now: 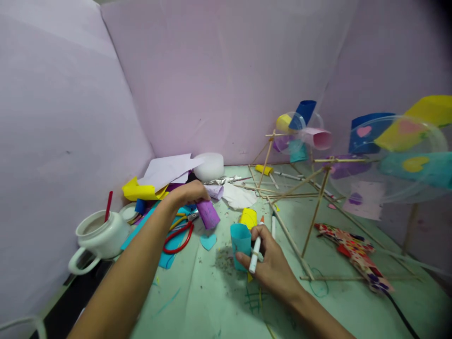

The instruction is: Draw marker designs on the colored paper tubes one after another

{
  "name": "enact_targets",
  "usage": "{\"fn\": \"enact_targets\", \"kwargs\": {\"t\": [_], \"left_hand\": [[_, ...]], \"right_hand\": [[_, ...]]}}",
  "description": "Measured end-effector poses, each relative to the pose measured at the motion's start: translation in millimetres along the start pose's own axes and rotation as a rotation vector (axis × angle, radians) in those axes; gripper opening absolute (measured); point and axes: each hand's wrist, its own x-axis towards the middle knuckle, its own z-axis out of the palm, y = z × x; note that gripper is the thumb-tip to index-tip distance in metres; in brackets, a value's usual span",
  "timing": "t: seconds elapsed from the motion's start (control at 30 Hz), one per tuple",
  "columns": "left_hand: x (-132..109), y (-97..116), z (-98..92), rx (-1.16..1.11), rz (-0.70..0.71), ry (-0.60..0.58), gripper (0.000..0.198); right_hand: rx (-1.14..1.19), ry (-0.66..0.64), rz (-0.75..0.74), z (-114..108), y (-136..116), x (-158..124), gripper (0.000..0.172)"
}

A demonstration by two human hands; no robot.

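Note:
My left hand (196, 190) is closed at the upper end of a purple paper tube (209, 215), its fingertips partly hidden. My right hand (268, 259) grips a light-blue paper tube (240, 240) with its thumb on the side. A white marker (254, 256) is also held in that hand, slanting across the fingers. Behind the blue tube lies a yellow paper tube (249, 217). A light-blue paper heart (208, 241) lies flat below the purple tube. Red-handled scissors (179, 239) and yellow-handled pliers (178, 221) lie beside my left forearm.
On the left stands a white teapot (102, 235) with a red stick in it. Paper sheets (167, 169) are piled at the back. Stick frames (314, 212) carrying paper-bladed wheels (406, 160) occupy the right. A patterned, corded glue gun (353, 254) lies inside the nearer frame.

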Motion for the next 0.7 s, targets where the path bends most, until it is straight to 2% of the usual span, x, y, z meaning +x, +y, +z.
{"fn": "enact_targets", "kwargs": {"t": [0.07,0.17,0.33,0.53,0.7], "left_hand": [[7,0,2.3,0.004,-0.020,-0.057,0.038],[15,1,7.7,0.000,-0.002,-0.078,0.036],[8,6,7.3,-0.026,0.114,0.026,0.023],[-15,-2,2.2,0.016,0.220,0.048,0.031],[-16,-14,10.1,0.217,0.221,0.127,0.034]], "right_hand": [[0.019,-0.041,0.017,1,5,2,0.035],[-0.012,-0.017,0.018,-2,11,8,0.036],[-0.062,0.077,-0.064,-5,16,15,0.035],[-0.057,0.092,-0.063,-1,19,12,0.035],[-0.086,0.066,-0.029,-1,13,10,0.035]]}}
